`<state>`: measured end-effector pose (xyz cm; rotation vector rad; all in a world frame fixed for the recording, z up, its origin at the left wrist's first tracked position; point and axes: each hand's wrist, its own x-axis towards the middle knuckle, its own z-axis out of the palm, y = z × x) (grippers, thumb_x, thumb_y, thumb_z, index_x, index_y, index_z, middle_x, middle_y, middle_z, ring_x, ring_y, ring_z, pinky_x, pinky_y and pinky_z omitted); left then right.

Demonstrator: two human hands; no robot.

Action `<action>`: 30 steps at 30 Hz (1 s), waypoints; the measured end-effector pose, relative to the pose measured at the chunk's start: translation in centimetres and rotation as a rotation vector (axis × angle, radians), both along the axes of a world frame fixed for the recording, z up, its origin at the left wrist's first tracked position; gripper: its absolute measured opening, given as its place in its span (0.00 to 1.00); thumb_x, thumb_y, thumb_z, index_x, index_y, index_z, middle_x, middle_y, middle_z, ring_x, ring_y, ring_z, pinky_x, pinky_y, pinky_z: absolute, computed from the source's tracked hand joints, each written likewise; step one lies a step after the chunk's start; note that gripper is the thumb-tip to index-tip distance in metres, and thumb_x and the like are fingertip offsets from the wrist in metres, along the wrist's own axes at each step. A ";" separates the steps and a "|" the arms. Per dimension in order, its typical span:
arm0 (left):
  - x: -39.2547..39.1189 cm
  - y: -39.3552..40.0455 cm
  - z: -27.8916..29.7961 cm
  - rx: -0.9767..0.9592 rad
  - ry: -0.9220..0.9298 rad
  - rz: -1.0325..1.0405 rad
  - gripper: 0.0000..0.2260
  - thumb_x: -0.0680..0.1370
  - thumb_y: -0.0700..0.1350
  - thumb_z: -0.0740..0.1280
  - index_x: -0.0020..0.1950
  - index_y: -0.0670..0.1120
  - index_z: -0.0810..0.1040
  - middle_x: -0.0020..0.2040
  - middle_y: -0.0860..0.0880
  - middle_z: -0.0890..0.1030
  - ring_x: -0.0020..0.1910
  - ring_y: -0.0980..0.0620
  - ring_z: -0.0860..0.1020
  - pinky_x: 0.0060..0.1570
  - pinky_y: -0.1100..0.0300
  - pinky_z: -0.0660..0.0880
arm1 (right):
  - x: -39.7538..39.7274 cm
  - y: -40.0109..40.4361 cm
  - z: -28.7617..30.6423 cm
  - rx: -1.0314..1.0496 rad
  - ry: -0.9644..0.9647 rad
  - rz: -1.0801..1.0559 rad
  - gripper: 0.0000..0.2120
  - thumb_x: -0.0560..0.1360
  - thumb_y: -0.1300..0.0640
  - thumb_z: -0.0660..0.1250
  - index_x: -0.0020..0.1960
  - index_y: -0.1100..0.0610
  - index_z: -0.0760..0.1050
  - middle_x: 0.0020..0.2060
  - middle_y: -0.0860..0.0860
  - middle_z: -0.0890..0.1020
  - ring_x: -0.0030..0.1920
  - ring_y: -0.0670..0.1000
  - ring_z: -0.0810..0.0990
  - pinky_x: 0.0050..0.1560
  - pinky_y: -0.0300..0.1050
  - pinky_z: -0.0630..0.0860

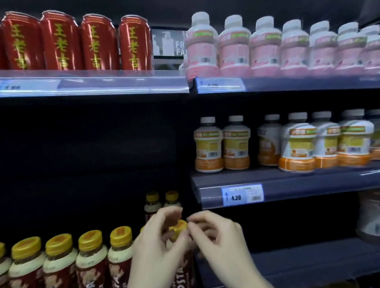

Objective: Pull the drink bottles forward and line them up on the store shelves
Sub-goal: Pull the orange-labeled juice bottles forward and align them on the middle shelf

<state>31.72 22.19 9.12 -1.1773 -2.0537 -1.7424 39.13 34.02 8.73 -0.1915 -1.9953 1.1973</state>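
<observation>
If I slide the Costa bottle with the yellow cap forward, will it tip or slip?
The Costa bottle looks tall and narrow, so pushing high may tip it. Its glossy label could be slippery. Both hands are near its cap; lower seems steadier.

Lower left, the brown coffee bottles (93, 278) read "COSTA COFFEE"; upper left, red cans (97, 46) carry "王老吉"; the centre-right shelf price tag (242, 194) shows "4.20"

Glossy red metal cans (60, 40); plastic coffee bottles (60, 274) with shiny yellow caps (smooth, faintly ridged); matt dark shelf (302, 175) with clear plastic price rail (76, 85).
</observation>
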 end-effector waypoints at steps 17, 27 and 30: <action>-5.4 12.4 9.5 -0.225 0.020 0.245 0.24 0.69 0.54 0.75 0.57 0.42 0.75 0.49 0.48 0.79 0.49 0.51 0.76 0.45 0.62 0.70 | 1.4 15.0 10.8 0.214 -0.123 -0.406 0.15 0.74 0.49 0.69 0.55 0.58 0.79 0.44 0.48 0.82 0.51 0.49 0.80 0.53 0.44 0.77; -6.2 17.2 11.9 -0.253 -0.235 0.295 0.33 0.64 0.55 0.78 0.62 0.40 0.73 0.59 0.43 0.78 0.56 0.46 0.78 0.45 0.61 0.71 | -2.1 18.4 12.8 0.129 -0.326 -0.377 0.17 0.70 0.50 0.73 0.46 0.61 0.71 0.46 0.57 0.78 0.49 0.58 0.77 0.37 0.43 0.68; -6.6 17.9 12.1 -0.301 -0.229 0.329 0.31 0.66 0.54 0.77 0.62 0.40 0.74 0.59 0.43 0.79 0.58 0.45 0.78 0.46 0.62 0.72 | -3.3 18.6 12.8 0.070 -0.313 -0.329 0.26 0.69 0.48 0.75 0.58 0.63 0.72 0.56 0.59 0.78 0.57 0.59 0.77 0.49 0.44 0.72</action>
